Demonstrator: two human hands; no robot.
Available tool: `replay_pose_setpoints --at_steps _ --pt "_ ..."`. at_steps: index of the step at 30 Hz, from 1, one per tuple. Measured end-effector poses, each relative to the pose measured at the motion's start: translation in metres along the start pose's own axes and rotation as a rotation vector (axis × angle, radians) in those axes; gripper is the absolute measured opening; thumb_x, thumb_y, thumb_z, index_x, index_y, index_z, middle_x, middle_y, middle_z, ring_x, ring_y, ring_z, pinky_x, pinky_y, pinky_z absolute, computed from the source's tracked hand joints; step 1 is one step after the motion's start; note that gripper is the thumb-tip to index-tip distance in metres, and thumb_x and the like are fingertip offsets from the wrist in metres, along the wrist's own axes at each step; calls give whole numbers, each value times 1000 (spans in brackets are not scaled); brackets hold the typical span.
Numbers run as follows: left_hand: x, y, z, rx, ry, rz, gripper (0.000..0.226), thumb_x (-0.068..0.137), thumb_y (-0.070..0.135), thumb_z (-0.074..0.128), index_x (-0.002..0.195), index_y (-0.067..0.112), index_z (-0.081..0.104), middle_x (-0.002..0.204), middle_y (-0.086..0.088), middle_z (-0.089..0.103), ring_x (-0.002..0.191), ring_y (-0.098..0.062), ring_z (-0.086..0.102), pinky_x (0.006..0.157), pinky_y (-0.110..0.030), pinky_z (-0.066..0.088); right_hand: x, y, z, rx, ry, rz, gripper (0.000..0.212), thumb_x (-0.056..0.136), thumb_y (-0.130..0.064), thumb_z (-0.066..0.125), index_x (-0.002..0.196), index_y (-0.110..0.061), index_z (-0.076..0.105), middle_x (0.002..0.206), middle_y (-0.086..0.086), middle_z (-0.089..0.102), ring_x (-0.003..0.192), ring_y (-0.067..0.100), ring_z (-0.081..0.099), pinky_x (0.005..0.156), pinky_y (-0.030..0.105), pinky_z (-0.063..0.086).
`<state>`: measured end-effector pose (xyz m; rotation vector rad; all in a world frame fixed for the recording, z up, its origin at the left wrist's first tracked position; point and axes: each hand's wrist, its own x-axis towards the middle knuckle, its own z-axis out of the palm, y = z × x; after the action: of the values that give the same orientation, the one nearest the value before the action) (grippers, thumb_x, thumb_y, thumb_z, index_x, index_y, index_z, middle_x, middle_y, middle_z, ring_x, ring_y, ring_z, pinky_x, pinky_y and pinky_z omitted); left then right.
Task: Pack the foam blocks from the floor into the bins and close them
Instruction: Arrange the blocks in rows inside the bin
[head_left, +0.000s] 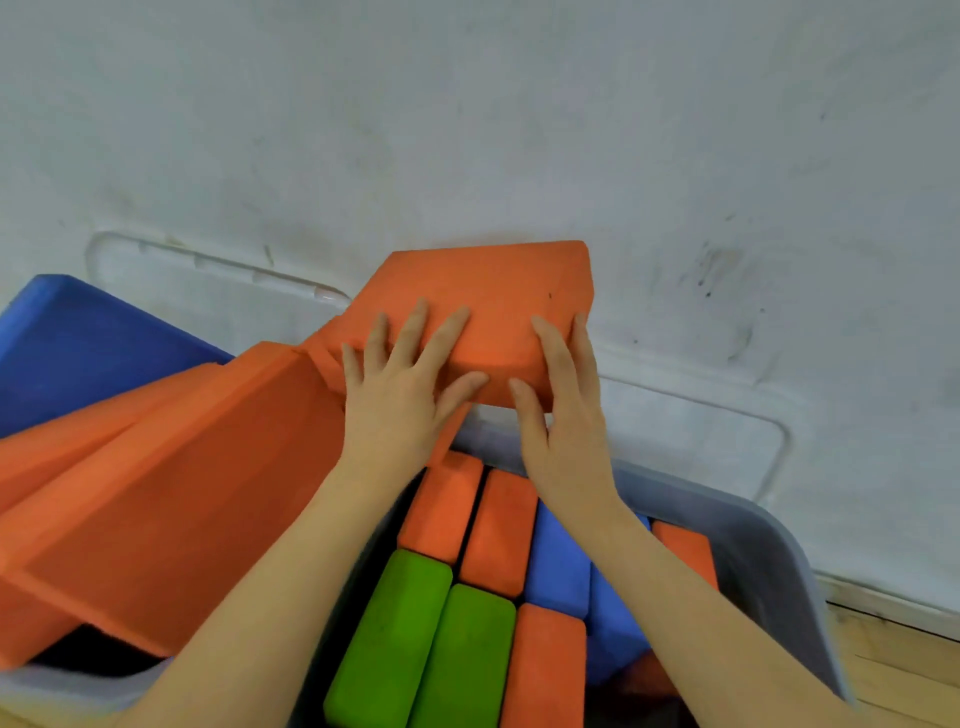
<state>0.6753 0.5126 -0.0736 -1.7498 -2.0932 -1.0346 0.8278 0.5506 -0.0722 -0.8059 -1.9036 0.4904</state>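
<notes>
The orange foam block (488, 306) is being held above the far edge of the grey bin (769, 551), tilted against the wall (467, 104). The left hand (400, 395) is pressing on it with fingers spread; the right hand (561, 395) is clasping its right end, thumb underneath, likely to steer it inside. Upright blocks (470, 592) are filling the bin. Large orange slabs (171, 483) are leaning at its left edge.
</notes>
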Motion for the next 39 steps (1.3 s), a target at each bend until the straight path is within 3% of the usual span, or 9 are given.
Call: replay_pose_setpoints --at_steps 3,8,13,17,22,27,32,37,39 --pt "-13 25 0 -58 -30 44 64 87 68 22 140 35 36 142 -7 46 123 -42 46 100 -60 34 -11 -7 -31 -93 43 -38 47 90 -39 45 135 -41 32 155 9 17 143 21 18 115 29 21" --pt "-46 55 11 -126 -59 67 54 88 63 27 138 42 31 142 -4 47 123 -38 47 92 -48 39 -38 -8 -58 -137 119 44 39 84 -46 55 122 -38 45 148 6 28 134 21 31 107 35 35" --pt "-45 66 29 -299 -155 91 57 86 57 37 139 36 40 142 4 46 125 -18 48 99 -43 39 -43 0 -70 -230 191 36 43 85 -40 53 127 -33 49 146 6 34 132 22 32 97 2 23" --pt "-51 55 53 -384 -204 142 53 90 53 38 140 35 38 144 7 44 124 -13 50 91 -43 47 -42 10 -55 -306 132 143 60 81 -45 47 139 -30 42 144 3 37 130 20 31 78 25 46" --pt "-50 37 49 -493 -184 134 53 90 48 46 137 24 46 137 6 51 121 -8 51 94 -40 46 -36 10 -45 -319 80 110 57 83 -52 49 137 -36 44 153 5 23 140 27 22 86 32 41" --pt "-59 2 42 -315 -104 -50 52 90 54 35 131 27 53 133 4 54 121 -19 51 96 -47 42 -44 -1 -37 -353 96 -65 50 82 -43 56 129 -29 52 143 6 43 133 34 37 67 32 50" --pt "-65 -3 49 -116 -185 -607 66 88 62 42 145 31 28 139 -14 36 120 -39 42 94 -48 39 -46 -4 -30 -451 129 -171 42 79 -45 60 115 -23 68 128 3 59 123 31 50 59 35 56" --pt "-56 -20 67 109 -193 -442 74 87 62 45 149 34 15 158 -7 8 105 -44 48 86 -46 42 -40 1 -17 -407 147 -150 46 80 -50 60 119 -26 60 132 4 53 123 31 51 67 35 53" --pt "-51 -31 73 214 -158 -298 78 78 58 63 144 30 34 153 -10 26 90 -42 53 74 -42 46 -37 4 -12 -388 147 -155 47 80 -49 60 122 -28 57 133 2 48 125 29 48 69 33 50"
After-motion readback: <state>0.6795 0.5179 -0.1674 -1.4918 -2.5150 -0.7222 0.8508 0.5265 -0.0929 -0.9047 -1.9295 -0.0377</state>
